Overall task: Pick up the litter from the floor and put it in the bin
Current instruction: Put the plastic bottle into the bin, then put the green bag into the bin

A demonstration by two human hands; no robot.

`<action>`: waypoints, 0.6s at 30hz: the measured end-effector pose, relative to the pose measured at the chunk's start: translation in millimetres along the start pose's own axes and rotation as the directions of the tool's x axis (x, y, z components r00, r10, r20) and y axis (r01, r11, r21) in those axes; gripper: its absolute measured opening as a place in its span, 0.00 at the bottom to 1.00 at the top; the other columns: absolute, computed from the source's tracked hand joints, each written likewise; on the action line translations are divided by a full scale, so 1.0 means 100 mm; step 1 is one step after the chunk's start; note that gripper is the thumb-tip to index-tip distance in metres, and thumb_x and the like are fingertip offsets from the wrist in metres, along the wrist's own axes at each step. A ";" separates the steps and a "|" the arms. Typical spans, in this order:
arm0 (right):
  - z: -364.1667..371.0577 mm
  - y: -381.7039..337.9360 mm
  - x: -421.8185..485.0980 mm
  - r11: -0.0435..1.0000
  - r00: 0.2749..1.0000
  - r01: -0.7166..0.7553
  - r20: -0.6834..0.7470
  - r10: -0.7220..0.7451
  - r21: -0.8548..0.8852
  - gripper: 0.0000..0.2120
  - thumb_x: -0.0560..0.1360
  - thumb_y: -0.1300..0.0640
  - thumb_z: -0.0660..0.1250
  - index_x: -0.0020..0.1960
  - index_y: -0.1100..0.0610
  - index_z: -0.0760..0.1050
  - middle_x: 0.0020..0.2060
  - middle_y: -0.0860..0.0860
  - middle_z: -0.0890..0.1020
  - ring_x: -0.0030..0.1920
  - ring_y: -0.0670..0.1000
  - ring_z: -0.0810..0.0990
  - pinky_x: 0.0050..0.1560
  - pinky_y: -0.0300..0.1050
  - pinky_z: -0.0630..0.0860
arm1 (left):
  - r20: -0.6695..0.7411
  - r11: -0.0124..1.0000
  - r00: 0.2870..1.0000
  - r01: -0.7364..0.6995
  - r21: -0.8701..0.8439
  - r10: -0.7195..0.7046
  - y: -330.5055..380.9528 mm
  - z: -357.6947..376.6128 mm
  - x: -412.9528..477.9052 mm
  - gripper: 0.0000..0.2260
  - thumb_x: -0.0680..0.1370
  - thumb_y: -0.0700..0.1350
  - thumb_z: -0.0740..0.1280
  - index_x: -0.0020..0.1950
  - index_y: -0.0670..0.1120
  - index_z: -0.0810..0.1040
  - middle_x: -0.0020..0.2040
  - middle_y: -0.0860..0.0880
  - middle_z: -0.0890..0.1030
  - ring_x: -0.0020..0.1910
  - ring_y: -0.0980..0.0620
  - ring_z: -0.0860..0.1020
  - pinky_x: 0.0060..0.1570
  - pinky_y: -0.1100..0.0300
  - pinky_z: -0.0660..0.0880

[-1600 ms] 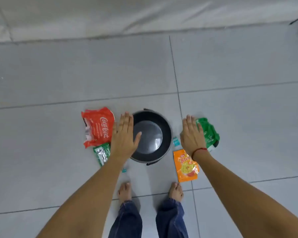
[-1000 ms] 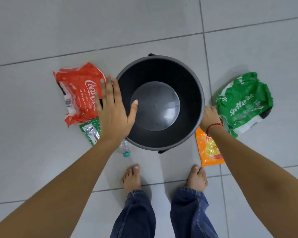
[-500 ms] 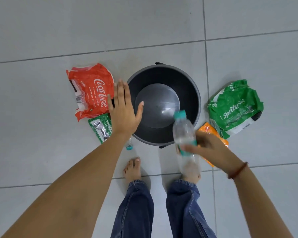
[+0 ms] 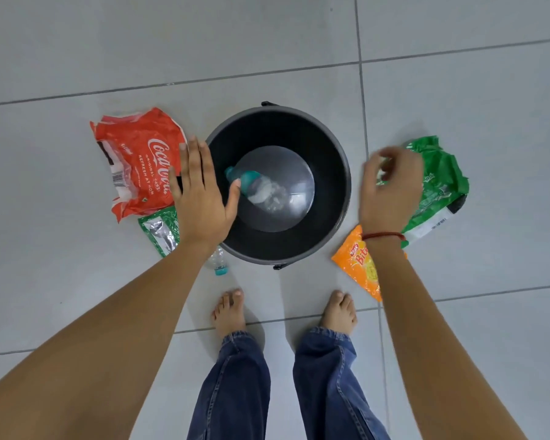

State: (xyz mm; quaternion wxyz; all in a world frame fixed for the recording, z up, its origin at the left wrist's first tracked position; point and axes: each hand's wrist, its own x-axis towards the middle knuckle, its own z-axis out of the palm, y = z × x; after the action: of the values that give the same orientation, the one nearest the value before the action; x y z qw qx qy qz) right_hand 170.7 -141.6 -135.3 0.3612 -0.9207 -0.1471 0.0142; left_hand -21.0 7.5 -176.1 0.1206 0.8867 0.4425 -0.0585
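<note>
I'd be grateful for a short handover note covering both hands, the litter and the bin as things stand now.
Left hand: open, flat, empty, over the bin's left rim.
Right hand: loosely curled, empty, over the green Sprite wrapper.
Done: one clear bottle lies in the bin.
Left on the floor: red Coca-Cola wrapper, small green sachet, second bottle, orange snack packet, Sprite wrapper.

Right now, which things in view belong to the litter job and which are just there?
Job:
bin
bottle in bin
red Coca-Cola wrapper
small green sachet
second bottle on floor
orange snack packet
green Sprite wrapper

Not the job:
floor tiles
bare feet
</note>
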 end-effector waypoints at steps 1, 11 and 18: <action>0.01 0.25 0.06 0.991 0.994 -0.098 0.037 0.102 -0.089 0.13 0.75 0.57 0.64 0.55 0.64 0.74 0.50 0.59 0.77 0.47 0.53 0.74 0.44 0.28 0.66 | -0.007 1.000 1.000 0.002 0.001 -0.002 0.00 0.00 0.00 0.33 0.81 0.60 0.52 0.78 0.40 0.49 0.79 0.40 0.54 0.78 0.41 0.53 0.75 0.40 0.54; 0.39 1.52 0.16 0.744 0.849 -0.067 0.353 0.393 -0.665 0.13 0.76 0.66 0.62 0.59 0.69 0.67 0.52 0.66 0.78 0.53 0.64 0.78 0.53 0.58 0.73 | -0.081 1.000 0.997 -0.013 -0.019 0.012 -0.01 0.07 -0.01 0.32 0.81 0.58 0.53 0.78 0.41 0.49 0.79 0.41 0.53 0.78 0.43 0.51 0.74 0.43 0.51; -0.27 0.43 -0.06 0.982 0.986 0.112 0.137 -0.092 -0.152 0.20 0.71 0.56 0.54 0.48 0.72 0.73 0.36 0.64 0.73 0.40 0.56 0.69 0.40 0.45 0.61 | -0.039 0.999 0.999 0.014 -0.045 -0.016 0.00 0.01 -0.01 0.31 0.80 0.59 0.47 0.78 0.42 0.51 0.79 0.42 0.54 0.78 0.44 0.51 0.75 0.42 0.51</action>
State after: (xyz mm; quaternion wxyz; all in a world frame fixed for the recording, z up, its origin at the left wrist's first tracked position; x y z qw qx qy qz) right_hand 180.1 -190.9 -144.3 0.2764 -0.9350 -0.2178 0.0434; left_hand -21.5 6.1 -177.1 0.1312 0.8815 0.4525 -0.0318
